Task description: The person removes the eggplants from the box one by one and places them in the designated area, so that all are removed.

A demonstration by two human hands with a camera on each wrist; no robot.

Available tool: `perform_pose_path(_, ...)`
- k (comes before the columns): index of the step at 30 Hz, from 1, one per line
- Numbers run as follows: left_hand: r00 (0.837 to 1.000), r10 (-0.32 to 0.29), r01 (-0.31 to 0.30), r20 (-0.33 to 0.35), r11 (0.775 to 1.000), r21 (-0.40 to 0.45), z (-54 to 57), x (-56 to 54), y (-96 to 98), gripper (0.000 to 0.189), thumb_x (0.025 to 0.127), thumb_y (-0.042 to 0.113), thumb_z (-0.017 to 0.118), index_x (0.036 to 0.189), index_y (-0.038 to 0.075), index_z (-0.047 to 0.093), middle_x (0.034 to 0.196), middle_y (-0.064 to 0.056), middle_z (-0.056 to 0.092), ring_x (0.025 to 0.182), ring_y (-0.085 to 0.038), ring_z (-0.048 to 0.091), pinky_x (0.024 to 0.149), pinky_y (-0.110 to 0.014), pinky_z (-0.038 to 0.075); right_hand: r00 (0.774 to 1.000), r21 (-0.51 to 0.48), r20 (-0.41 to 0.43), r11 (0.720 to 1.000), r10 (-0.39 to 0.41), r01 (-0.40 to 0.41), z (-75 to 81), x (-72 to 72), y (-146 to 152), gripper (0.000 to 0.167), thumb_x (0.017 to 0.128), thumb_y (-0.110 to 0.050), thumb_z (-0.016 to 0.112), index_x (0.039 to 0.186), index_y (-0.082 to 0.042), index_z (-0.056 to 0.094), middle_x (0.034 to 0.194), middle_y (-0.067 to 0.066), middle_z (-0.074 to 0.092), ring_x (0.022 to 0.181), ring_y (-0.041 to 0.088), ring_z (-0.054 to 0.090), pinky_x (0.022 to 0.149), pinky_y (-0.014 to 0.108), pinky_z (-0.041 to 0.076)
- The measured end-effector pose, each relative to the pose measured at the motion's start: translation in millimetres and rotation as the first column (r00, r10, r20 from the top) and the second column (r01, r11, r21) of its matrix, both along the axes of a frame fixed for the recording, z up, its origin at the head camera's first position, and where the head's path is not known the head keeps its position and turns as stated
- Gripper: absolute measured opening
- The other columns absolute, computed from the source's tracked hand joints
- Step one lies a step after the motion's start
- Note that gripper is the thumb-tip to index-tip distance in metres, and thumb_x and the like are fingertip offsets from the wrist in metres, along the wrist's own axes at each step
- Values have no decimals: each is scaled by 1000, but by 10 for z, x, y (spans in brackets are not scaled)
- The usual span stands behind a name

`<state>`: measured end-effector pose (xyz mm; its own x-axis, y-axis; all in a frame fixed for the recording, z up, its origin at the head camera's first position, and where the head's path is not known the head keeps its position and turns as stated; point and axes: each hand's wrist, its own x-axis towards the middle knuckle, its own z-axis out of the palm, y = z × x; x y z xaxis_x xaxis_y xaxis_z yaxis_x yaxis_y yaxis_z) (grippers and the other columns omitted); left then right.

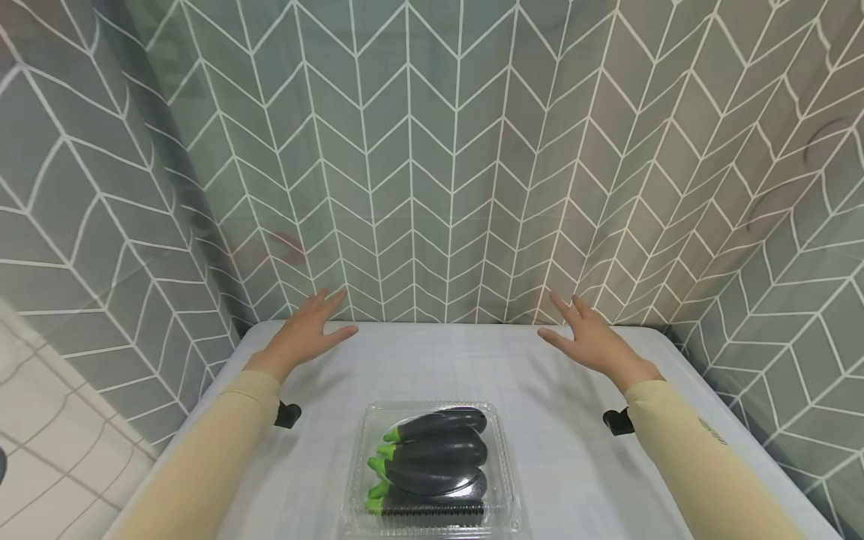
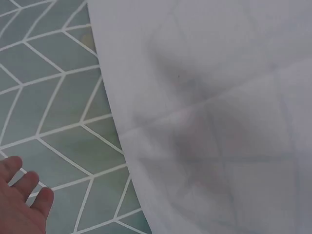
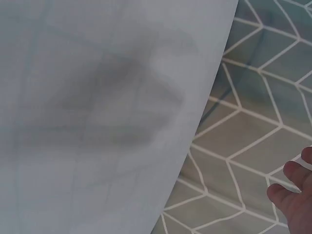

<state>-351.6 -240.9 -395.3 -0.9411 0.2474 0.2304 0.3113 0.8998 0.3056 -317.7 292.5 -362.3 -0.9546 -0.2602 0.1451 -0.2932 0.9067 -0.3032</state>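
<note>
Both hands are held out over the far part of the table with nothing in them. The left hand (image 1: 301, 335) has its fingers spread and its thumb pointing inward; in the left wrist view its fingertips (image 2: 30, 183) show at the lower left. My right hand (image 1: 592, 341) mirrors it, fingers apart, and the right wrist view catches its fingertips (image 3: 295, 173) at the lower right. Between the forearms, closer to the body, a clear plastic container (image 1: 508, 469) sits on the table. Several dark eggplants (image 1: 435, 448) with green stems lie side by side in it.
A white cloth covers the table (image 1: 442, 360). Grey-green curtains (image 1: 432, 165) with white chevron lines hang behind its far edge and along both sides. Pale tiled floor (image 1: 47, 442) shows at the lower left. Each wrist carries a small black device (image 1: 288, 415).
</note>
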Motion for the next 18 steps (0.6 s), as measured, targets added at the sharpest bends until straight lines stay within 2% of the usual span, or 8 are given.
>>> perform_pose_path(4,1000,-12,13,-21,998,59,-27,82,-11,91,86,77,49,159,32,19,162,-16,17,145,-42,19,103,-69,25,1000,-33,-23,999,21,-22,-65,136,-57,84,95,-68,45,160,-28,10,159,29,10,138,57,19,99,74,23)
perform_pose_path(8,999,-46,49,-29,993,108,-53,192,-11,88,87,74,51,157,26,28,159,-13,25,144,-39,23,106,-64,26,997,-65,-55,996,53,-56,-143,280,-129,81,96,-63,48,160,-24,18,158,27,17,139,54,22,100,72,24)
perform_pose_path(11,997,-75,76,-15,988,133,-93,306,1,87,88,72,52,154,19,34,158,-13,28,143,-38,26,107,-62,26,994,-84,-78,993,73,-80,-200,403,-162,79,97,-60,51,158,-20,24,156,26,23,139,50,24,102,69,25)
perform_pose_path(14,997,-81,81,-9,985,153,-139,429,2,85,88,71,53,153,20,36,157,-12,29,141,-37,30,107,-60,28,991,-96,-102,990,91,-100,-232,517,-186,76,97,-56,53,157,-16,28,154,25,28,139,47,28,103,67,26)
perform_pose_path(18,996,-90,89,-5,976,200,-190,583,-19,81,88,68,57,153,22,37,155,-9,32,132,-34,44,100,-55,39,988,-112,-122,987,99,-113,-258,658,-201,74,98,-53,55,156,-16,30,151,23,33,137,45,32,102,65,29)
